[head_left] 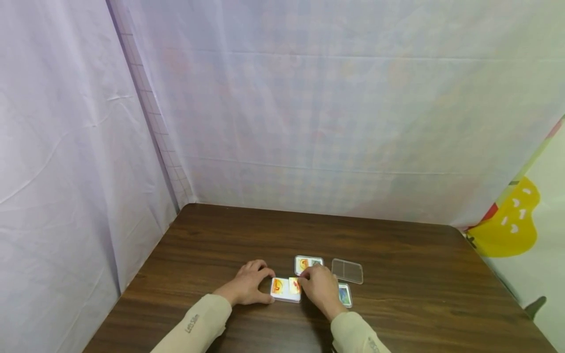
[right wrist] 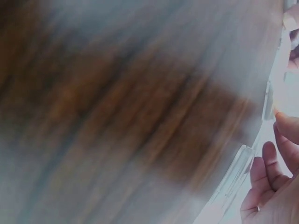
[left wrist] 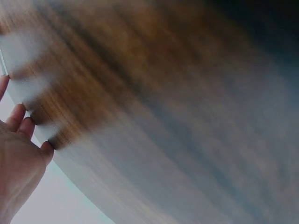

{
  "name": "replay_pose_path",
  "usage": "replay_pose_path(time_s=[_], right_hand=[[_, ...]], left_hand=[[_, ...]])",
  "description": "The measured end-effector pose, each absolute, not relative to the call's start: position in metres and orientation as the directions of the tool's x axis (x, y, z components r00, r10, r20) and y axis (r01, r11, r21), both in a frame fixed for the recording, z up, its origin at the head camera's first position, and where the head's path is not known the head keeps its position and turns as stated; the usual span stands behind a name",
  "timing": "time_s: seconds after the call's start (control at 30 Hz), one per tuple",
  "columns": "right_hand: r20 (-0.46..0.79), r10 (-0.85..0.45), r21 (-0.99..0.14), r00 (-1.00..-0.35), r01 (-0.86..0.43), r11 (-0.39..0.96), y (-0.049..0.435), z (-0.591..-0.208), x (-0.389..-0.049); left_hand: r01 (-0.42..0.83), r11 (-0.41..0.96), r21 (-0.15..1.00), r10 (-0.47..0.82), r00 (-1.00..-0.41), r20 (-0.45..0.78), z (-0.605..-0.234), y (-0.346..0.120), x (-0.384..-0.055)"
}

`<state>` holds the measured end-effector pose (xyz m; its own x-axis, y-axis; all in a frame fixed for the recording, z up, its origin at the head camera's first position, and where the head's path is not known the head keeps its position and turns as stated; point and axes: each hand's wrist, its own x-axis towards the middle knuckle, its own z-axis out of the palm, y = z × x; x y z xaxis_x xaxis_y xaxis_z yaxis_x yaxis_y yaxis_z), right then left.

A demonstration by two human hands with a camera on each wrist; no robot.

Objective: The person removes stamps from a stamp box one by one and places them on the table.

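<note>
In the head view a small flat plastic case (head_left: 286,296) lies on the table, white inside, with an orange-and-yellow card (head_left: 277,286) at its left. My left hand (head_left: 249,284) holds this case at its left side, thumb at the near corner and index finger at the far corner. Between thumb and forefinger, my right hand (head_left: 321,289) pinches a small yellow-and-red card (head_left: 294,285) over the right part of the case. The left wrist view shows the left fingers (left wrist: 16,116) spread on the tabletop. Curled right fingers (right wrist: 268,170) appear beside clear plastic edges in the right wrist view.
Behind the right hand lies a second case (head_left: 302,264) with cards. A clear lid (head_left: 347,271) lies to its right. Partly hidden by the right hand is another case (head_left: 345,295) with a blue-green card. White curtains stand behind the brown wooden table (head_left: 397,255) and at its left.
</note>
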<state>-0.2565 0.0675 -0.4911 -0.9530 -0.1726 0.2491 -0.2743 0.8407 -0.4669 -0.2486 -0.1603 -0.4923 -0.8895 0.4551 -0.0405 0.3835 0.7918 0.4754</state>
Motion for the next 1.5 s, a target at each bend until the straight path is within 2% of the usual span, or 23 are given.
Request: replay_pose_path(time_s=[0.5, 0.83, 1.5], right_hand=[[0.133, -0.113, -0.674, -0.985, -0.173, 0.718, 0.075, -0.482, -0.257], [0.134, -0.095, -0.751, -0.987, -0.163, 0.64, 0.08, -0.474, -0.253], [0.079, -0.107, -0.786, -0.991, -0.128, 0.604, 0.08, -0.47, -0.239]], left_hand=[[0.38, 0.793, 0.477, 0.453, -0.89, -0.044, -0.494, -0.161, -0.249], [0.4, 0.783, 0.476, 0.466, -0.884, -0.023, -0.494, -0.162, -0.25], [0.391, 0.785, 0.48, 0.463, -0.885, -0.036, -0.493, -0.162, -0.25]])
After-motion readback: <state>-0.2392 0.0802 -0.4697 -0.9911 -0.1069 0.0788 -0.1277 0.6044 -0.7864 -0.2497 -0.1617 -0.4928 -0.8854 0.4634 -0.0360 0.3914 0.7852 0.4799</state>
